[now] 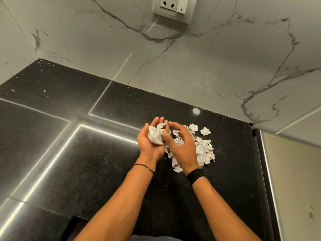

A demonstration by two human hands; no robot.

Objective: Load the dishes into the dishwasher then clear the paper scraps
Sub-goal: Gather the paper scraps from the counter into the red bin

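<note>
1. The left hand lies palm up above the black worktop, its fingers loosely spread, cradling crumpled paper.
2. The right hand hovers just beside it, fingers slack and apart, holding nothing.
3. Beneath the right hand, paper scraps lie heaped on the worktop.
4. Beyond is a marble wall with a socket.

I can read no word or number from here. The only clear sign is a short dark upright stroke on the white rocker switch of the white plastic wall socket plate. A tiny mark on that plate's lower edge is too small to read. The crumpled white paper scraps carry faint dark print, which is illegible.
</note>
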